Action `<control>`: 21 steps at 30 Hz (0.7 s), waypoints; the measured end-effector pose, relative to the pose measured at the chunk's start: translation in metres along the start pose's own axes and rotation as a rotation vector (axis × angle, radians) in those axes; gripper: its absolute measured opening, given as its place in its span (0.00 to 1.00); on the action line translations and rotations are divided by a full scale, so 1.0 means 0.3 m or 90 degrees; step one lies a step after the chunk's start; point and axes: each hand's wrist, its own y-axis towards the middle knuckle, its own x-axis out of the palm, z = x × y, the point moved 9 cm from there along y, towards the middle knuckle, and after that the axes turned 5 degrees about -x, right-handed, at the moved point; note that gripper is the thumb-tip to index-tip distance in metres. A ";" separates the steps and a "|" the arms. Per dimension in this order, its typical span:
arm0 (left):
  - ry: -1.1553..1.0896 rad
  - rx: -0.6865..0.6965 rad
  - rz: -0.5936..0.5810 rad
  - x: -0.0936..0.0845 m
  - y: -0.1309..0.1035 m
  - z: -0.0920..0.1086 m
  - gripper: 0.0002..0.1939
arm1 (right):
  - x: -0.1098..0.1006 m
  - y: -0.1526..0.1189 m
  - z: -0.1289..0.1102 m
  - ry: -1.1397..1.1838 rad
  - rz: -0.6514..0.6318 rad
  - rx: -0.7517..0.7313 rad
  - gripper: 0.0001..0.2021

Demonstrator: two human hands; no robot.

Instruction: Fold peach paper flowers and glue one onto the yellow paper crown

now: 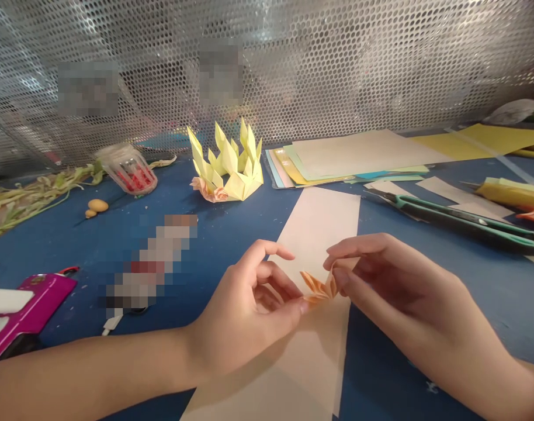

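A small orange folded-paper flower is held between both hands, above a long pale paper strip on the blue table. My left hand pinches its left end between thumb and a finger, with the index finger stretched out above. On the other side, my right hand pinches an upright petal between thumb and fingertips. Pointed, creased petals show between the two grips; the rest is covered by fingers. Farther back stands a yellow folded-paper crown with pinkish paper pieces at its front left.
Scissors with dark green handles lie at right, near paper scraps. A stack of coloured paper sits at the back by a perforated metal screen. A jar, a magenta glue gun and a blurred-out object are left.
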 end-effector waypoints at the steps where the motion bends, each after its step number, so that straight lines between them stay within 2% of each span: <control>1: 0.005 0.010 -0.005 0.002 -0.001 0.006 0.26 | 0.003 -0.004 0.007 0.001 -0.001 0.007 0.04; 3: 0.022 0.032 -0.015 0.005 0.000 0.021 0.26 | 0.011 -0.010 0.014 -0.001 -0.014 0.006 0.04; 6: 0.061 0.058 -0.017 0.005 0.006 0.035 0.13 | 0.016 -0.016 0.006 -0.014 -0.033 -0.022 0.04; 8: 0.081 0.069 -0.016 0.005 0.010 0.039 0.09 | 0.013 -0.017 -0.007 -0.019 -0.036 -0.047 0.04; 14: 0.089 0.103 -0.058 0.028 -0.001 0.055 0.13 | 0.018 -0.023 -0.046 0.017 -0.072 -0.090 0.06; 18: 0.135 0.171 -0.050 0.028 -0.014 0.079 0.09 | 0.031 -0.030 -0.078 0.089 -0.117 -0.128 0.10; 21: 0.165 0.250 -0.041 0.024 -0.030 0.097 0.10 | 0.039 -0.031 -0.097 0.123 -0.144 -0.150 0.16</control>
